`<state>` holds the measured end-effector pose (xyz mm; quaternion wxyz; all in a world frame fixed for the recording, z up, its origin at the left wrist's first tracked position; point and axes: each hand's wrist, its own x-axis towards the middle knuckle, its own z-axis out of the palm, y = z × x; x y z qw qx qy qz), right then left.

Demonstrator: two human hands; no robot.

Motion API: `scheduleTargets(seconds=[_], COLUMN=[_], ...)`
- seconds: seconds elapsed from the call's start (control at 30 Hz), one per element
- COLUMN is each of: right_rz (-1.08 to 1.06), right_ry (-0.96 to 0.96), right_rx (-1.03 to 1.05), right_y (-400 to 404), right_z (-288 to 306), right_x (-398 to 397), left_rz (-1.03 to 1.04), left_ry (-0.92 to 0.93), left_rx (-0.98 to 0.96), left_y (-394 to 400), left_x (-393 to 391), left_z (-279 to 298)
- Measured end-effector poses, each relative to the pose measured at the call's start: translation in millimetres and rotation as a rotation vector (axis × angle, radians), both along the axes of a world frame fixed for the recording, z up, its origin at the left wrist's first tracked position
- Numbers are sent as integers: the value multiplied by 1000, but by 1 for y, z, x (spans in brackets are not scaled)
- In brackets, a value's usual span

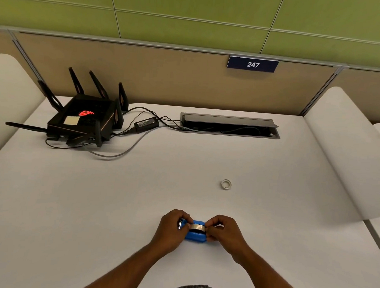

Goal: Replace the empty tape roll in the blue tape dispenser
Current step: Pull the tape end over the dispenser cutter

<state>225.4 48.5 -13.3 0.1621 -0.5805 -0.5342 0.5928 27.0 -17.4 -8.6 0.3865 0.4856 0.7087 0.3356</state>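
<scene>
Head view shows your two hands meeting low on the desk (95,205), right in front of you, with the blue tape dispenser (195,236) pinched between them. Your left hand (172,229) closes around its left end, where a bit of metal, likely the cutter, peeks out; your right hand (222,231) closes on the right end, fingers curled over the top. A roll (196,227) sits in the dispenser, its band running left to right between your thumbs; whether it is the empty core or a full one can't be told from here. The other small roll (226,184) lies flat on the desk, well apart, ahead of you and a little to the right. That is the relation to mind: it lies on your right hand's side, so that hand looks the natural one to reach forward while the left keeps the dispenser steady.
</scene>
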Motion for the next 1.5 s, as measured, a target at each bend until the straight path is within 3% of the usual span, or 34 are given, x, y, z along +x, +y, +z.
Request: scheduleTargets(seconds=[0.17,0.33,0.67,1.17,1.5], right_rz=[-14,-16,-13,3,17], right_ry=[6,19,-49,-52,-66], right_rx=[3,16,46,59,50], right_y=[-2,-3,-2,-5,-3], right_z=[-1,2,2,10,13], right_x=[-1,-3,-1,1,0], left_rz=[83,14,-18,2,42], left_ry=[40,194,126,188,59], left_rx=[42,51,34,52,9], left_y=[-1,2,2,1,4], left_x=[7,11,-4,-4,-4], left_z=[0,2,-1,-3,1])
